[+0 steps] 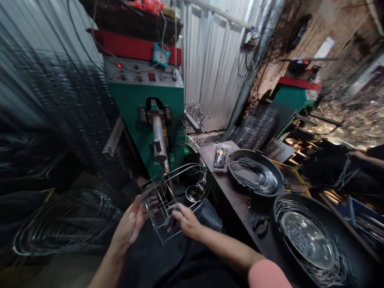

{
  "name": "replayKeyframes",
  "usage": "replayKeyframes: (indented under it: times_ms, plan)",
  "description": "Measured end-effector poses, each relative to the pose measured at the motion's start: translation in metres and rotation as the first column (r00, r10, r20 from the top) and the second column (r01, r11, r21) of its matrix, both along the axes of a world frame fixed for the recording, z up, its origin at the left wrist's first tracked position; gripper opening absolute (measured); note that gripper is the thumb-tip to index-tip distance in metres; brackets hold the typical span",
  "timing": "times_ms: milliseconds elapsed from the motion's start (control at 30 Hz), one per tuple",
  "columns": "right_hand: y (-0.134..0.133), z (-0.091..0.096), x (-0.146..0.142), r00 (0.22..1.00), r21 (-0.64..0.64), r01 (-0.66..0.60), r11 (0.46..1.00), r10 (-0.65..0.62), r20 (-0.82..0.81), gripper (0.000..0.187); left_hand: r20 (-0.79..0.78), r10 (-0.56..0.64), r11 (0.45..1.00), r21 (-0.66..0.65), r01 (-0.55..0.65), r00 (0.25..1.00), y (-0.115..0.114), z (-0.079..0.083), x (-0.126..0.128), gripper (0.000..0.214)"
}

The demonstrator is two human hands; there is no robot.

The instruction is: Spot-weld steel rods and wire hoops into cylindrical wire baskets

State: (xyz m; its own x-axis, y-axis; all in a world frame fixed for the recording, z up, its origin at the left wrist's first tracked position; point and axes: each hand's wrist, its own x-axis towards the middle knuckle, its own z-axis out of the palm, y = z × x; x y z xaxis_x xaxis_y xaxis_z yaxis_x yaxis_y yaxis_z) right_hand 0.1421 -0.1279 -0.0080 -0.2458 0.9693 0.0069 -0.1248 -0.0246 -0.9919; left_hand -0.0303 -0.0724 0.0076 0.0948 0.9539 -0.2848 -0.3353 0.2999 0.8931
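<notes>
A wire rack (163, 202) of thin metal rods, with a long curved loop at its far end, is held tilted over my lap. My left hand (135, 219) is closed around its left side, the fingers partly behind the rods. Near the rack's middle, my right hand (184, 221) grips its rods with darkened fingertips. Just beyond, the electrode arm (159, 138) of a green spot welder (129, 100) points down at the rack. Whether its tip touches the rods I cannot tell. Under the loop sits a small metal bowl (195, 193).
To the right, a bench (223, 186) bears a black tray (255, 174) of wire rings, pliers (260, 226) and a larger tray (277, 228) with a metal bowl (309, 240). At left are wire hoops (69, 224) and stacked mesh (81, 96). Another person's hand (358, 155) shows far right.
</notes>
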Motion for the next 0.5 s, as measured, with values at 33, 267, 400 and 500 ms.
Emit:
replayKeyframes:
  times_ms: [33,267,400,500]
  plan:
    - [0.006,0.013,0.004,0.997,-0.011,0.028,1.0,-0.028,-0.072,0.037,-0.1,0.002,0.994,0.109,0.009,0.995,-0.008,-0.001,-0.007,0.056]
    - [0.027,0.088,0.017,0.941,-0.191,-0.015,0.982,-0.051,-0.335,0.032,-0.779,0.375,0.36,0.622,0.696,0.502,-0.058,-0.018,-0.04,0.086]
    - [0.025,0.102,0.018,0.908,-0.305,-0.055,0.951,-0.08,-0.412,0.023,-0.704,0.555,0.213,0.635,0.743,0.443,-0.071,-0.021,-0.04,0.077]
    - [0.024,0.109,0.023,0.876,-0.397,-0.08,0.914,-0.125,-0.465,0.021,-0.723,0.421,0.33,0.685,0.65,0.548,-0.085,-0.029,-0.035,0.074]
